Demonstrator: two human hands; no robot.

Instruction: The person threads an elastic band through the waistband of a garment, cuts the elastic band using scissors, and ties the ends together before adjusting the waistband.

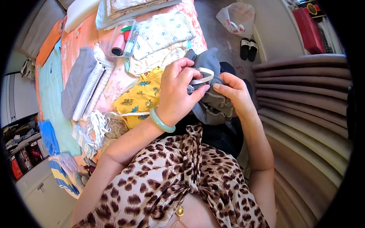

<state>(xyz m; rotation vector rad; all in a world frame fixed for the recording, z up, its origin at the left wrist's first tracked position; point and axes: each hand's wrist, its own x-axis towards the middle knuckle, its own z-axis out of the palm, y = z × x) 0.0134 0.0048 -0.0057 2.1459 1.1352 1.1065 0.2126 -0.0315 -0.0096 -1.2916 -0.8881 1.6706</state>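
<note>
A grey cloth garment [215, 104] with gathered, stitched edges is bunched over my lap. My left hand [178, 85], with a pale green bangle [161, 121] on its wrist, is closed with curled fingers on a flat white elastic band [205, 76], which loops up above the garment. On the other side, my right hand [236, 90] pinches the garment's edge between thumb and fingers. A stretch of white band also runs left from under my left forearm toward a tangled bundle of white elastic [99, 127]. The garment partly hides my left fingertips.
On the bed at left lie a yellow printed cloth [138, 99], folded grey and white clothes [85, 83] and a clear plastic box [123, 40] with thread spools. A pleated curtain [304, 95] hangs at right. Black slippers [249, 49] and a plastic bag [236, 19] are on the floor.
</note>
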